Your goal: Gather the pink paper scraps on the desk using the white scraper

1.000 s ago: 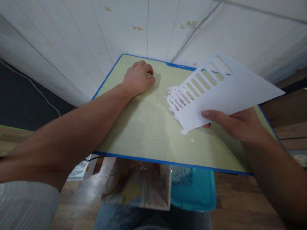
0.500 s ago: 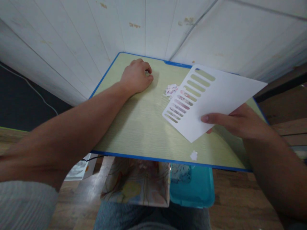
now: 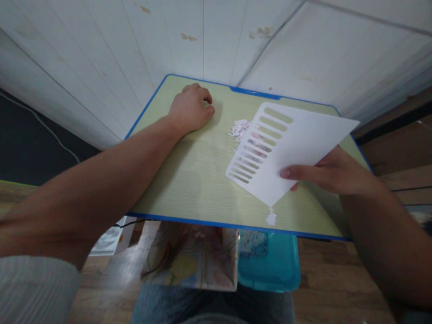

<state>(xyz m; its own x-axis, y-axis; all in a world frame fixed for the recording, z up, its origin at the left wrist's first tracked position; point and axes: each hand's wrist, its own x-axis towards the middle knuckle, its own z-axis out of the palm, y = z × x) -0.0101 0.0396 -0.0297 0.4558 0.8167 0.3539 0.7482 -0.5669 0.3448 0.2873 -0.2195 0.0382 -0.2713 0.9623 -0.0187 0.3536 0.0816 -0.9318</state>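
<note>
A white slotted sheet [image 3: 292, 150] is held in my right hand [image 3: 320, 173], thumb on top and fingers mostly hidden beneath. Rounded slots of graded length run along its left side. It tilts over the table, and its lower corner appears near a small pile of white paper bits [image 3: 271, 219] by the front edge. Another pile of paper bits with reddish marks [image 3: 240, 128] lies partly behind the sheet and shows through its slots. My left hand [image 3: 192, 108] rests on the table at the back left, fingers loosely curled, with a gap between thumb and forefinger; its underside is hidden.
The pale green table [image 3: 189, 180] has a blue rim and stands against a white panelled wall [image 3: 189, 45]. Below its front edge are a teal plastic bin [image 3: 270, 270] containing paper scraps and a patterned box [image 3: 192, 265]. A cable [image 3: 270, 45] runs down the wall.
My right hand has moved the slotted sheet slightly left and towards me, its lower corner now close to the front paper bits. My left hand stays in place.
</note>
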